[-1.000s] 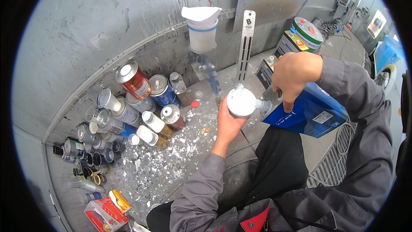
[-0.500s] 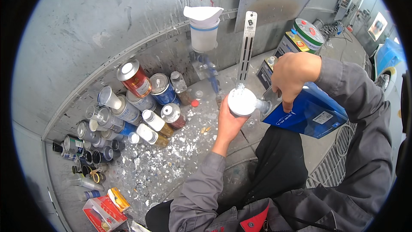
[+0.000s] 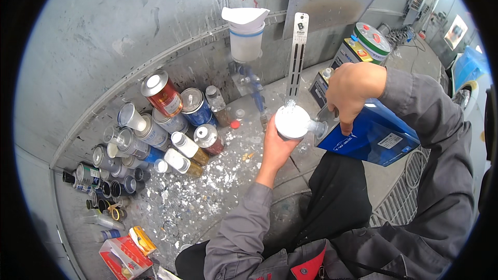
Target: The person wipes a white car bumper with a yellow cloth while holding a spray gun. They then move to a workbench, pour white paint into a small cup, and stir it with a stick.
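My left hand (image 3: 278, 149) is wrapped round a cup of white paint (image 3: 291, 123), held over the floor in front of me. A long slotted mixing stick (image 3: 298, 54) stands upright out of it, its lower end hidden in the white. To the right, my right hand (image 3: 355, 88) grips the top of a blue rectangular can (image 3: 377, 136), fingers curled at its handle. The can is tipped toward the cup, and its clear spout (image 3: 317, 127) reaches the cup's rim. Whether liquid is flowing out is too small to tell.
Paint tins (image 3: 194, 106) and bottles (image 3: 189, 148) crowd the floor at left. A red box (image 3: 124, 259) lies nearer me. By the wall hangs a spray gun (image 3: 253, 85) with a white cup (image 3: 246, 44) on top. More cans (image 3: 371, 39) stand beyond my right hand; a metal grate (image 3: 402, 192) is below.
Almost nothing differs. My right hand and the blue can have shifted very slightly; the cup and stick stay nearly in place.
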`<state>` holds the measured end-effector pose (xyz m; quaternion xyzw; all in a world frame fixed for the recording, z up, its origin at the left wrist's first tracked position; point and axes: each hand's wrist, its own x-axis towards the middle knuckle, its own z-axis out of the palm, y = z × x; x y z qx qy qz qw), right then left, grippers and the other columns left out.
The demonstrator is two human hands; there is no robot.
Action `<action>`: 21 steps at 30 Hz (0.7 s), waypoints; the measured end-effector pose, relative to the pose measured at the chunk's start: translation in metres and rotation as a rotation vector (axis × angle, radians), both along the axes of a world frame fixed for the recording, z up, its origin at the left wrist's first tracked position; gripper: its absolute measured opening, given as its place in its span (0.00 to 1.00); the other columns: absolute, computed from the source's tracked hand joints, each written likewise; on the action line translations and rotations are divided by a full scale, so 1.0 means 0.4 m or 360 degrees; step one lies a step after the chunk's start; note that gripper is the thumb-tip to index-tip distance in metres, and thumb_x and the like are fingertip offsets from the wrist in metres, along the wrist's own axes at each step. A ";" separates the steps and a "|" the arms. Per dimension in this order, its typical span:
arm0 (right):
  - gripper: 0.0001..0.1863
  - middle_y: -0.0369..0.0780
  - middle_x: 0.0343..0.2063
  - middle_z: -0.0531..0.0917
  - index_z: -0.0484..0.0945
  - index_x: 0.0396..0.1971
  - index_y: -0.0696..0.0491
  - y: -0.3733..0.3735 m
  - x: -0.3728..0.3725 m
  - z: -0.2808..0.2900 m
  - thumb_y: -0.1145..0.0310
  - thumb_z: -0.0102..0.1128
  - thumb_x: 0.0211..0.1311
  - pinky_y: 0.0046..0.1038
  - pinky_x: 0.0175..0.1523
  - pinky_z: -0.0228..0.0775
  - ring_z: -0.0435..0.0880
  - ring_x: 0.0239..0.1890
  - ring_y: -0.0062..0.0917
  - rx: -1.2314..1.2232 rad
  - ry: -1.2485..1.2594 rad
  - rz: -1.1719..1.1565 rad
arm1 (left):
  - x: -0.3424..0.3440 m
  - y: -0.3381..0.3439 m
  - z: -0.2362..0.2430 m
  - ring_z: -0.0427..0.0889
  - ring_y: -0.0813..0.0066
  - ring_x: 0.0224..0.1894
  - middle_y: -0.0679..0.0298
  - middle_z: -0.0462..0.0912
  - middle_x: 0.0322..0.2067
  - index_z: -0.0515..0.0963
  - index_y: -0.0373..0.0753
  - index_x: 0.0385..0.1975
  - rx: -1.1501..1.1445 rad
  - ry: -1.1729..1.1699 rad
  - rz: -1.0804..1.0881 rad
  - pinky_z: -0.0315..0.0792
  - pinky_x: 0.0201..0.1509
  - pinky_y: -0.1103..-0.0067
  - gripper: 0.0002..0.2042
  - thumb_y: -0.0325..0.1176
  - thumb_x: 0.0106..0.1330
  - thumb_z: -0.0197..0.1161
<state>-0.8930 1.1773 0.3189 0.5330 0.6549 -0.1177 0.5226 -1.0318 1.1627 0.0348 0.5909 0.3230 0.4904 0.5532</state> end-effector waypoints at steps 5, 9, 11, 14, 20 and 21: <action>0.42 0.44 0.49 0.90 0.85 0.61 0.49 -0.001 -0.005 0.006 0.39 0.75 0.47 0.35 0.59 0.77 0.87 0.55 0.41 -0.0004 0.0014 0.0004 | 0.004 0.002 -0.009 0.79 0.60 0.65 0.53 0.78 0.62 0.68 0.34 0.69 -0.0006 -0.0036 -0.0011 0.73 0.68 0.68 0.43 0.27 0.50 0.82; 0.41 0.44 0.50 0.90 0.86 0.59 0.48 -0.010 0.016 0.018 0.38 0.74 0.47 0.36 0.60 0.76 0.85 0.56 0.42 0.0021 0.0090 0.0023 | 0.002 0.001 -0.001 0.79 0.62 0.65 0.54 0.78 0.62 0.68 0.34 0.69 -0.0016 -0.0021 -0.0006 0.73 0.68 0.69 0.43 0.27 0.51 0.82; 0.41 0.44 0.49 0.89 0.86 0.59 0.46 -0.026 0.051 0.031 0.37 0.74 0.46 0.37 0.60 0.76 0.83 0.57 0.43 0.0095 0.0231 0.0053 | 0.003 -0.005 0.012 0.79 0.63 0.64 0.55 0.78 0.62 0.68 0.35 0.69 -0.0038 -0.0026 -0.0006 0.73 0.68 0.69 0.43 0.26 0.51 0.82; 0.41 0.45 0.47 0.88 0.84 0.61 0.43 -0.037 0.113 0.053 0.37 0.74 0.47 0.38 0.60 0.74 0.82 0.57 0.45 0.0159 0.0398 0.0021 | 0.006 -0.008 0.024 0.79 0.65 0.64 0.56 0.78 0.62 0.68 0.35 0.69 -0.0048 -0.0073 0.0011 0.74 0.68 0.70 0.43 0.25 0.51 0.82; 0.49 0.54 0.62 0.82 0.77 0.68 0.55 -0.030 0.303 0.021 0.39 0.75 0.50 0.37 0.68 0.71 0.82 0.63 0.48 0.0340 0.0743 -0.0340 | -0.018 0.013 0.018 0.79 0.66 0.63 0.58 0.79 0.61 0.68 0.34 0.69 -0.0055 -0.0090 0.0056 0.73 0.68 0.70 0.43 0.24 0.50 0.82; 0.51 0.55 0.63 0.81 0.75 0.69 0.57 -0.021 0.338 -0.014 0.38 0.75 0.50 0.37 0.69 0.71 0.81 0.64 0.49 0.0364 0.0854 -0.0443 | -0.024 0.013 0.021 0.79 0.66 0.63 0.58 0.80 0.61 0.68 0.34 0.69 -0.0111 -0.0119 0.0057 0.72 0.69 0.70 0.43 0.23 0.50 0.82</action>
